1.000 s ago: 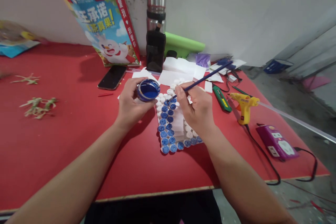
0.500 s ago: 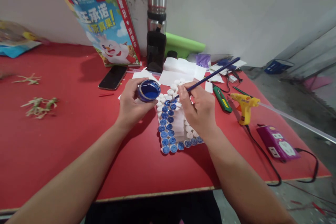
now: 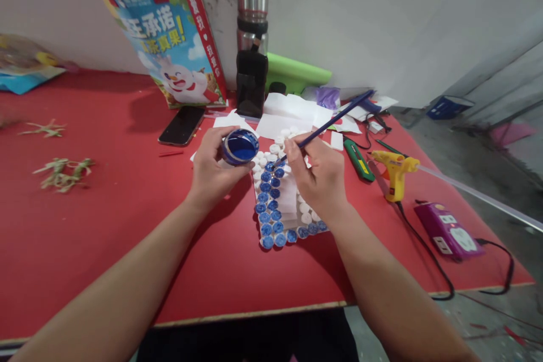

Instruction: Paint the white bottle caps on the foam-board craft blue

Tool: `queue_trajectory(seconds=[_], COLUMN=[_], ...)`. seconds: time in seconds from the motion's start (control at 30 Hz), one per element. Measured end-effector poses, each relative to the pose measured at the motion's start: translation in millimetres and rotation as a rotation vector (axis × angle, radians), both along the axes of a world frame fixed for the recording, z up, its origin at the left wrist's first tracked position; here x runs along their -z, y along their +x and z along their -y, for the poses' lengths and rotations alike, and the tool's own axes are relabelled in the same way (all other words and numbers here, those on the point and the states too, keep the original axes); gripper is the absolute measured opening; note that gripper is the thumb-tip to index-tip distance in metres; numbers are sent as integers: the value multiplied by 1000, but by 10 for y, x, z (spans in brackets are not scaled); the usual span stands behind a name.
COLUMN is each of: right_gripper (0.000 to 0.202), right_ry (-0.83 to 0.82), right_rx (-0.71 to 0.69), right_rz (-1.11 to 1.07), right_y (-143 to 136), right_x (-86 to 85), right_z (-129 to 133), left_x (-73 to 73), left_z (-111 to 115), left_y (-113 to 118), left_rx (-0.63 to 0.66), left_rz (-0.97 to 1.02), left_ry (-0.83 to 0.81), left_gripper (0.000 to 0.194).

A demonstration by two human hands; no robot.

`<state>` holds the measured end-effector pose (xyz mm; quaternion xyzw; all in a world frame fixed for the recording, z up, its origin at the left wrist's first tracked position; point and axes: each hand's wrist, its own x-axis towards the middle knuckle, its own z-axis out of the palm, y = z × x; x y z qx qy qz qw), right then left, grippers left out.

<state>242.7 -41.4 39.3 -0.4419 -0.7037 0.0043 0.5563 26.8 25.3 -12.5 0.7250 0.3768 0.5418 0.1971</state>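
My left hand (image 3: 214, 172) is wrapped round a small round jar of blue paint (image 3: 241, 147), its open mouth tilted toward me. A long dark-blue paintbrush (image 3: 326, 124) is pinched in my right hand (image 3: 318, 172), and its tip is at a blue round near the top of the left rows. Under both hands lies a board edged with paper rounds (image 3: 278, 227). Down the left side and along the bottom these rounds are blue; the upper and right ones (image 3: 306, 218) are white. My right hand hides part of the board.
A yellow glue gun (image 3: 395, 172), a purple power box (image 3: 447, 231) and a green utility knife (image 3: 358, 159) lie to the right. Behind stand a tall flask (image 3: 252, 28) and a printed bag (image 3: 169, 34). A phone (image 3: 181, 125) and straw-like knots (image 3: 65, 174) lie left.
My right hand has shifted slightly left and the brush handle has swung a little, its tip staying near the upper blue rounds. The left hand and jar hold still.
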Motion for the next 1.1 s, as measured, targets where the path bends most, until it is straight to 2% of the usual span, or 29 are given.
queue_trajectory(seconds=[0.17, 0.27, 0.5, 0.63, 0.87, 1.1], right_gripper=[22, 18, 17, 16, 19, 20], right_ry=[61, 86, 4, -13, -30, -55], right_rx=[42, 4, -108, -108, -87, -106], right_rz=[-149, -231, -191, -195, -160, -164], right_y=[-16, -36, -108, -121, -126, -135], right_x=[-37, -67, -29, -6, -15, 10], right_z=[42, 76, 81, 67, 68, 63], left_x=[-20, -50, -103, -122, -142, -137], left_z=[3, 20, 67, 86, 111, 102], left_y=[13, 19, 33, 39, 41, 38], left_rx=[-4, -11, 1, 15, 12, 22], left_rz=[-44, -90, -126, -126, -132, -156], left_ry=[102, 156, 218, 233, 167, 190], left_gripper=[58, 57, 54, 54, 55, 56])
